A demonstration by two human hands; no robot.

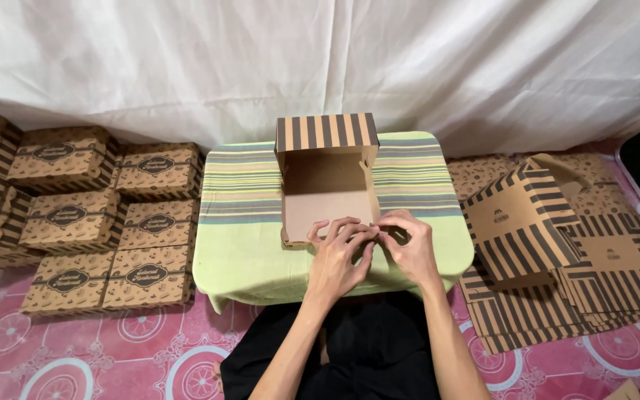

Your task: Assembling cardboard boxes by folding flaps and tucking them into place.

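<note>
A brown cardboard box [325, 194] with a striped raised lid stands open on a small table covered by a green striped cloth [242, 222]. My left hand [338, 255] and my right hand [407, 248] meet at the box's near wall. The fingers of both pinch the front flap at its near right corner. The flap itself is mostly hidden under my fingers.
Several folded, closed patterned boxes [98, 222] are stacked on the floor at the left. Flat striped box blanks [557, 252] lie piled at the right. A white curtain [320, 59] hangs behind. The floor mat [112, 355] is pink with round patterns.
</note>
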